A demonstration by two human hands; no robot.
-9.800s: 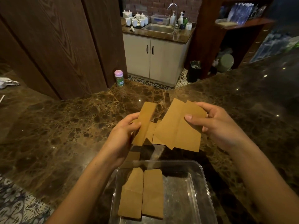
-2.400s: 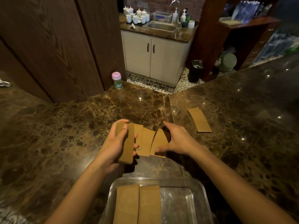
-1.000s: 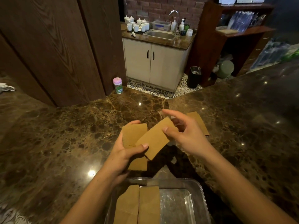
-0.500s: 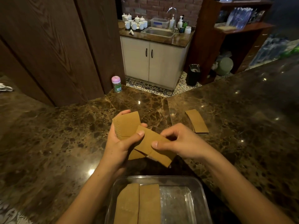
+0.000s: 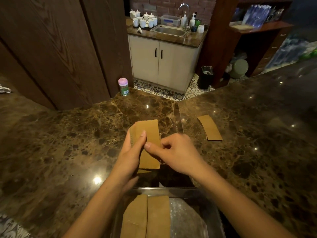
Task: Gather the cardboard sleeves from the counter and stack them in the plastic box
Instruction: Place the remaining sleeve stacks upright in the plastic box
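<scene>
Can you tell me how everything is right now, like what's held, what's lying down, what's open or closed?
left hand: gripping the bundle of sleeves
right hand: pinching the bundle's edge
bundle of sleeves: held above the counter
loose sleeves: lying flat on the counter, untouched
plastic box: open, two piles of sleeves inside
cabinet doors: closed
pink-lidded jar: upright, lid on

Nothing here can be read: the green label on the pink-capped jar (image 5: 123,86) by the wooden panel is too small and blurred to make out.
</scene>
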